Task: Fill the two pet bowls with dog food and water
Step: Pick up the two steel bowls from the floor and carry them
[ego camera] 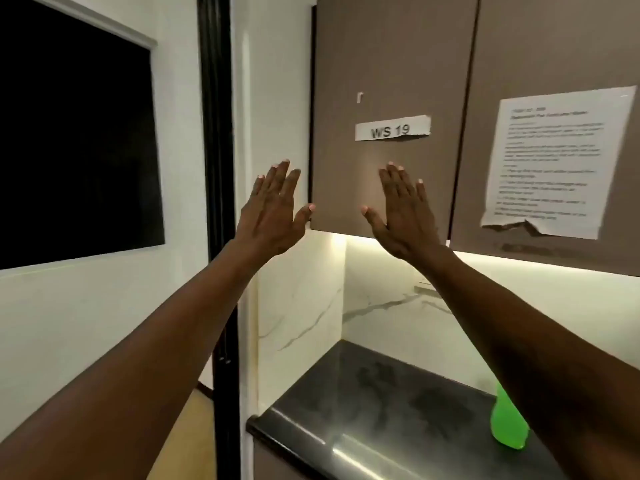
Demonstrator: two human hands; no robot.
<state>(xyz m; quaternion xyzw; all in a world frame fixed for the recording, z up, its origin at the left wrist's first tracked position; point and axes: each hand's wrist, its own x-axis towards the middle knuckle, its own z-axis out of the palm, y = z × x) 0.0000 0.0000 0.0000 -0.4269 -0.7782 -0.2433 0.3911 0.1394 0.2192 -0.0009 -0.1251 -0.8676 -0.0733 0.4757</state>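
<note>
You face a corner of white wall (86, 306) with a dark window (69, 133) at your left, framed in white. A black vertical post (216, 168) runs from top to bottom beside it. Ahead hang two brown cabinet doors (388, 64); the left one bears a label (392, 128) reading "WS 19", the right one a printed sheet (554, 164) with a torn lower edge, its text too blurred to read. A warm light strip glows under the cabinets onto a white marble-veined backsplash (377, 299). Below lies a dark glossy counter (363, 410), its left front corner rounded. A strip of tan floor (197, 417) shows by the post.
</note>
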